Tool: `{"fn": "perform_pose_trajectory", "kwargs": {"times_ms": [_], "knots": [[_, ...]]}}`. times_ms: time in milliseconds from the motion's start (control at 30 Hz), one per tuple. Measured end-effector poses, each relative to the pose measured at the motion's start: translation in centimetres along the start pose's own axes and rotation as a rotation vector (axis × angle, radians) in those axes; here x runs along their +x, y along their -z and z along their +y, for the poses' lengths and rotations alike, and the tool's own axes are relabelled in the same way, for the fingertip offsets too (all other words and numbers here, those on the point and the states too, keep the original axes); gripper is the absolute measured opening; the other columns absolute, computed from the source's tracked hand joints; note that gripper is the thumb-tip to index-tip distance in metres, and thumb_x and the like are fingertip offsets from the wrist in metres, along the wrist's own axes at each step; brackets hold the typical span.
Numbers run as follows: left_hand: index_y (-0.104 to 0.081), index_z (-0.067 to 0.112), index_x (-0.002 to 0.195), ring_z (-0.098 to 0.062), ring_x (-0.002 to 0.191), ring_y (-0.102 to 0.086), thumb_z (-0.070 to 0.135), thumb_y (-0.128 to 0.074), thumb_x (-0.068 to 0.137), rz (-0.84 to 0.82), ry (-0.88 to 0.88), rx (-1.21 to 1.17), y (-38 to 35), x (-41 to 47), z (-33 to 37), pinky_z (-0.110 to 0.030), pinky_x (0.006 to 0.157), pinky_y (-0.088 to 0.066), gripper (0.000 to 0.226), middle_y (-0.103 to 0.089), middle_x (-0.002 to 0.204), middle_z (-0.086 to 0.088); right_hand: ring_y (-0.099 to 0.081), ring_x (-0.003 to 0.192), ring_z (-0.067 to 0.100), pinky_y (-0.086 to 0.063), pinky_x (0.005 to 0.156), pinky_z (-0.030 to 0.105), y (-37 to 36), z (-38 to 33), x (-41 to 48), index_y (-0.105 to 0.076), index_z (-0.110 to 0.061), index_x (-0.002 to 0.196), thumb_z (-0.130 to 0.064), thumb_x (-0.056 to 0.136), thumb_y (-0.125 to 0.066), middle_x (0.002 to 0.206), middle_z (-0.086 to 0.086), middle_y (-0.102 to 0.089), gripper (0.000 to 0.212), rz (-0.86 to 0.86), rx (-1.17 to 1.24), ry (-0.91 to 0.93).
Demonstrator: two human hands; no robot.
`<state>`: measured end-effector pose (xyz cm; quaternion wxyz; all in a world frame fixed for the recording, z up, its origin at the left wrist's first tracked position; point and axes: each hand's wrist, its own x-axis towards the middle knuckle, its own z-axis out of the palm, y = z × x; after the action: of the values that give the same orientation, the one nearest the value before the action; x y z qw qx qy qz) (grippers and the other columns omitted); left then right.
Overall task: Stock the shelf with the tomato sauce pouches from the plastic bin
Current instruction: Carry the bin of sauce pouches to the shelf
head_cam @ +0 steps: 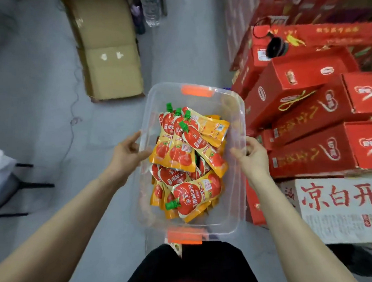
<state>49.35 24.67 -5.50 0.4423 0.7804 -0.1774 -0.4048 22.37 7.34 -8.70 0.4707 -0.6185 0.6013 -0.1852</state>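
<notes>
A clear plastic bin (pixel 151 93) with orange latches at its near and far ends is held above the grey floor. Inside lie several tomato sauce pouches (pixel 188 160), orange and red with green caps, piled loosely. My left hand (pixel 128 152) grips the bin's left rim, with the thumb over the edge. On the opposite side my right hand (pixel 250 154) curls its fingers round the right rim. No shelf is in view.
Stacked red gift cartons (pixel 311 114) rise close on the right, above a white carton (pixel 341 208) with red characters. A flattened cardboard box (pixel 111 56) lies on the floor ahead, with a water bottle (pixel 152 9) beyond. Black chair legs (pixel 27 186) stand at left.
</notes>
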Motion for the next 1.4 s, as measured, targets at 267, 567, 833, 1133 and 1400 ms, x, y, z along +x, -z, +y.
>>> {"fn": "perform_pose_trajectory", "kwargs": {"times_ms": [267,567,833,1133,1400], "knots": [[-0.042,0.014,0.144,-0.011,0.062,-0.037,0.004,-0.070,0.083,0.163,0.020,-0.091,3.7,12.3,7.3,-0.025,0.055,-0.041,0.068,-0.029,0.072,0.001,-0.046,0.064,0.010,-0.043,0.071,0.028,-6.1,-12.1,16.4,-0.059,-0.016,0.129,-0.018,0.085,-0.074,0.070,-0.003,-0.049,0.047,-0.148,-0.055,0.153],[-0.042,0.015,0.143,-0.005,0.054,-0.040,0.005,-0.071,0.083,0.105,-0.021,-0.135,7.5,34.3,19.8,-0.015,0.052,-0.041,0.067,-0.036,0.062,0.007,-0.051,0.079,0.012,-0.044,0.089,0.032,-12.5,-24.9,36.1,-0.050,-0.012,0.143,-0.020,0.086,-0.074,0.077,-0.005,-0.048,0.062,-0.113,-0.036,0.112],[-0.048,0.034,0.127,0.000,0.051,-0.043,-0.002,-0.069,0.081,0.022,-0.143,-0.118,6.8,55.9,36.0,-0.010,0.050,-0.042,0.062,-0.044,0.060,0.011,-0.056,0.092,0.015,-0.048,0.098,0.037,-13.6,-37.2,56.0,-0.048,-0.011,0.144,-0.022,0.086,-0.075,0.089,0.003,-0.056,0.066,-0.012,-0.028,0.069],[-0.055,0.025,0.131,-0.004,0.055,-0.036,-0.001,-0.069,0.082,0.057,-0.162,-0.158,1.2,79.5,51.2,-0.008,0.049,-0.039,0.057,-0.035,0.067,0.002,-0.056,0.099,0.012,-0.049,0.104,0.044,-11.5,-50.1,81.9,-0.048,-0.017,0.145,-0.026,0.086,-0.074,0.099,0.001,-0.062,0.066,0.000,-0.071,0.087],[-0.052,0.027,0.125,0.006,0.046,-0.051,-0.003,-0.067,0.083,0.039,-0.132,-0.163,-1.9,101.3,63.8,-0.006,0.049,-0.040,0.054,-0.056,0.052,0.019,-0.057,0.094,0.011,-0.051,0.093,0.035,-13.6,-60.4,105.4,-0.050,-0.016,0.144,-0.027,0.083,-0.077,0.097,-0.001,-0.060,0.068,-0.014,-0.096,0.099]]}}
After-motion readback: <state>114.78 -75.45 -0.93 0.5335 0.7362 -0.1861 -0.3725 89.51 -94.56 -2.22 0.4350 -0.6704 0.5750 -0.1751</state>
